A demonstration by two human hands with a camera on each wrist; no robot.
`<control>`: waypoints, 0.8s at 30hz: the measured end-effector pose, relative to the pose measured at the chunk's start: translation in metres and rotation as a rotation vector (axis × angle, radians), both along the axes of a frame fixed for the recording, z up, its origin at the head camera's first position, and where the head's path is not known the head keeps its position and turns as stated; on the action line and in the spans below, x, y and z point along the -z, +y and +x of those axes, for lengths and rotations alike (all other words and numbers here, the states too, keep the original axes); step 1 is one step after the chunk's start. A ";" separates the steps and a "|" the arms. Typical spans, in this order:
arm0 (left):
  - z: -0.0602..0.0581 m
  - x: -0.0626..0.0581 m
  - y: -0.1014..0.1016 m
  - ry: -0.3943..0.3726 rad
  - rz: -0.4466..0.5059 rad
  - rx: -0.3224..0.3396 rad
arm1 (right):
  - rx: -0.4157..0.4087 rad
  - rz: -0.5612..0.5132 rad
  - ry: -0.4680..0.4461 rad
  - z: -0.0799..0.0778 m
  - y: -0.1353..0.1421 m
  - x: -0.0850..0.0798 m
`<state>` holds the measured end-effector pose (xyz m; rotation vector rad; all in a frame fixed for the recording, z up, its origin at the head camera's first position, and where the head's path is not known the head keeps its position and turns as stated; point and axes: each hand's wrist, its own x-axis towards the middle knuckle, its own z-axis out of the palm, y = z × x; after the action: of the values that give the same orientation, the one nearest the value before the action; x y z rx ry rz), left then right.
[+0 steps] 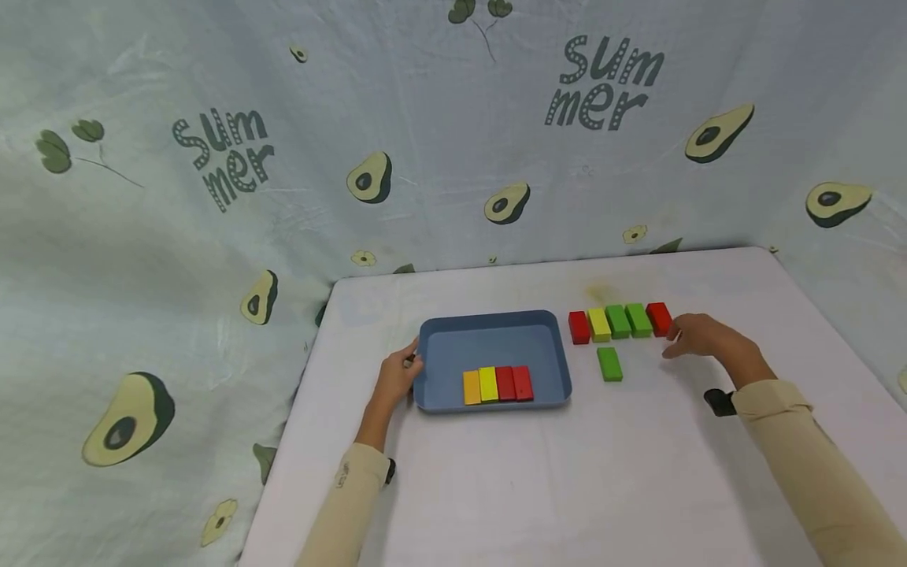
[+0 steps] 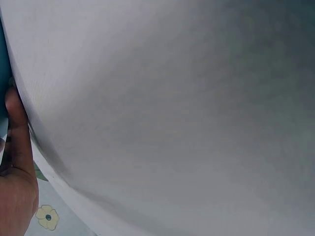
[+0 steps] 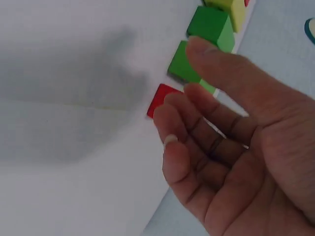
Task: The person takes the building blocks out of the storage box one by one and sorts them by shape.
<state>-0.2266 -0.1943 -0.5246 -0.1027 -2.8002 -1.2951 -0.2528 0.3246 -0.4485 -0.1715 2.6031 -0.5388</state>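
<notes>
At the left side of a blue-grey tray (image 1: 496,321), my left hand (image 1: 397,376) holds the rim. In the left wrist view only part of that hand (image 2: 19,162) shows, against a blue strip of tray. Inside the tray, along its near wall, lie an orange block (image 1: 472,387), a yellow block (image 1: 488,384) and two red blocks (image 1: 505,383). My right hand (image 1: 712,340) hovers with loosely bent fingers beside the rightmost red block (image 1: 659,319). In the right wrist view nothing is held in the hand (image 3: 226,142), which partly hides a red block (image 3: 162,97).
Right of the tray, the row also has a red block (image 1: 579,327), a yellow block (image 1: 598,324) and two green blocks (image 1: 618,321). One green block (image 1: 609,364) lies nearer than the row. A patterned cloth (image 1: 439,157) hangs behind the white table (image 1: 538,488).
</notes>
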 end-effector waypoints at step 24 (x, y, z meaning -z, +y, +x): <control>-0.002 0.002 -0.001 -0.006 0.016 -0.017 | -0.181 -0.129 0.119 0.009 -0.061 0.048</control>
<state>-0.2283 -0.1949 -0.5261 -0.0738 -2.7888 -1.3166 -0.2437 0.2634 -0.4968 -0.4908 2.6323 -0.6477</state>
